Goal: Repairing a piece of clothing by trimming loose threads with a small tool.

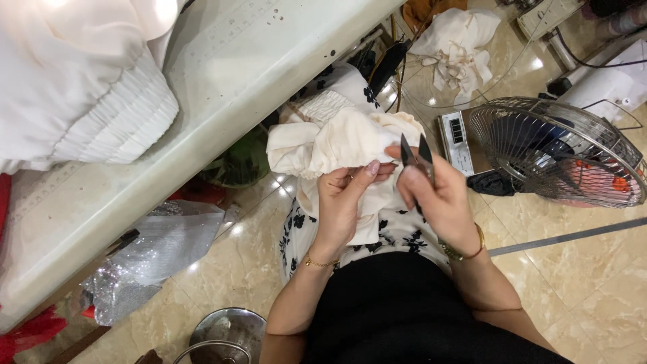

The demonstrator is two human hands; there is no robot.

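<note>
My left hand (pixel 347 199) grips a bunched piece of cream fabric (pixel 330 145) over my lap, thumb pressed on its gathered edge. My right hand (pixel 435 199) holds small thread snips (pixel 416 156) with the two dark blades pointing up and apart, right beside the fabric. Both wrists carry thin gold bracelets. The fabric hangs down onto a white cloth with black flowers (pixel 397 232) on my knees.
A white worktable (pixel 222 87) runs along the left with stacked cream pleated fabric (pixel 87 87) on it. A floor fan (pixel 559 152) stands at the right. A crumpled plastic bag (pixel 158 253), a metal lidded pot (pixel 226 334) and fabric scraps (pixel 458 44) lie on the tiled floor.
</note>
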